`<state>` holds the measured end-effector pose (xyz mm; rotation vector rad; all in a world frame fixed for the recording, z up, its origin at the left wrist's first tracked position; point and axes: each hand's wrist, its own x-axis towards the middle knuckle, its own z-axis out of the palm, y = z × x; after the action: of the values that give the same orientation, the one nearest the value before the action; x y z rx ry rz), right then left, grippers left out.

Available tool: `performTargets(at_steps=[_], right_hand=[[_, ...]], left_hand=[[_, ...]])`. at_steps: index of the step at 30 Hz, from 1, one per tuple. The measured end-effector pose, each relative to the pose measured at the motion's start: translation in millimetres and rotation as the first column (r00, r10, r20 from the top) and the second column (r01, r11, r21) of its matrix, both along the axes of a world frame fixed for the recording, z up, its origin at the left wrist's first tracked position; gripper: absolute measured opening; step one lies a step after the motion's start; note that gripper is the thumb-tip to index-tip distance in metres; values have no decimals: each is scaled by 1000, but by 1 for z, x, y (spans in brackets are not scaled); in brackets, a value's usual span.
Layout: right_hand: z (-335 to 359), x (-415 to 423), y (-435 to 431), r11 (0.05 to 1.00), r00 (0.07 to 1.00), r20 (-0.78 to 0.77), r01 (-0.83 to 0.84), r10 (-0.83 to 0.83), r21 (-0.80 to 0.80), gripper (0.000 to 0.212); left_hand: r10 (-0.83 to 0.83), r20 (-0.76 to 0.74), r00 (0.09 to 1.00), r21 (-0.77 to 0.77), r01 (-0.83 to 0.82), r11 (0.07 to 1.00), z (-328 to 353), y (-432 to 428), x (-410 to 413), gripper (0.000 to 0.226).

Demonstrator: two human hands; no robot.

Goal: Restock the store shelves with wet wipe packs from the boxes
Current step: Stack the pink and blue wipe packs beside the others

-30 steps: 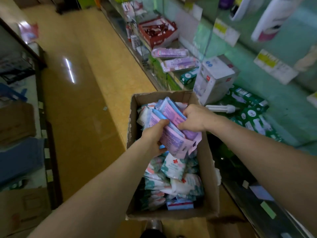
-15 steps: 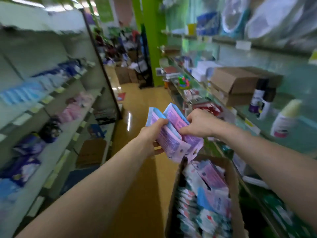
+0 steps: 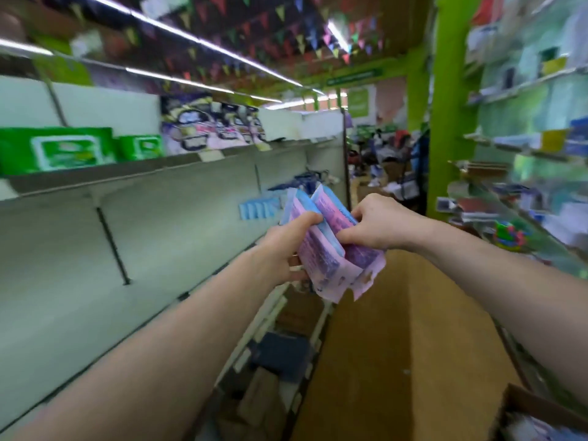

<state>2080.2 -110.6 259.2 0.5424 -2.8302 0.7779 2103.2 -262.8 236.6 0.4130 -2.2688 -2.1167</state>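
A bundle of pink and blue wet wipe packs (image 3: 324, 253) is held upright at chest height in the aisle. My left hand (image 3: 286, 246) grips the bundle from the left, thumb over its top edge. My right hand (image 3: 375, 222) grips it from the right, fingers curled over the packs. The cardboard box (image 3: 521, 405) with more packs shows only a corner at the bottom right. The shelf unit (image 3: 178, 198) stands on the left, with a row of blue packs (image 3: 257, 210) on a far shelf.
Green packs (image 3: 60, 149) and purple-pink packs (image 3: 210, 127) sit on the upper left shelf. Boxes (image 3: 264, 389) lie on the floor under the left shelves. Stocked shelves (image 3: 521, 198) run along the right. A green pillar (image 3: 445, 122) stands ahead, with the brown floor (image 3: 397, 329) between.
The view has swung up and left, from the open box to the left shelves. Both hands lifted the bundle out of the box and carried it toward the shelf unit.
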Motion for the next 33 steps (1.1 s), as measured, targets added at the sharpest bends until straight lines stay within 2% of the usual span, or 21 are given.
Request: performTargets(at_steps=[4, 9, 20, 29, 33], right_hand=[[30, 22, -80, 994, 992, -70, -108, 105, -35, 36], [68, 60, -180, 962, 956, -143, -266, 256, -57, 30], [143, 147, -341, 851, 824, -319, -517, 468, -88, 24], [179, 184, -451, 781, 597, -609, -622, 523, 62, 24], [177, 188, -502, 729, 468, -715, -679, 520, 85, 36]], left_hand=[[129, -54, 990, -7, -129, 992, 37, -80, 47, 27], [283, -167, 944, -31, -292, 956, 82, -180, 105, 44], [454, -375, 808, -92, -520, 849, 172, -323, 226, 35], [642, -462, 612, -54, -742, 669, 214, -408, 302, 26], [709, -482, 515, -43, -822, 568, 219, -440, 324, 33]])
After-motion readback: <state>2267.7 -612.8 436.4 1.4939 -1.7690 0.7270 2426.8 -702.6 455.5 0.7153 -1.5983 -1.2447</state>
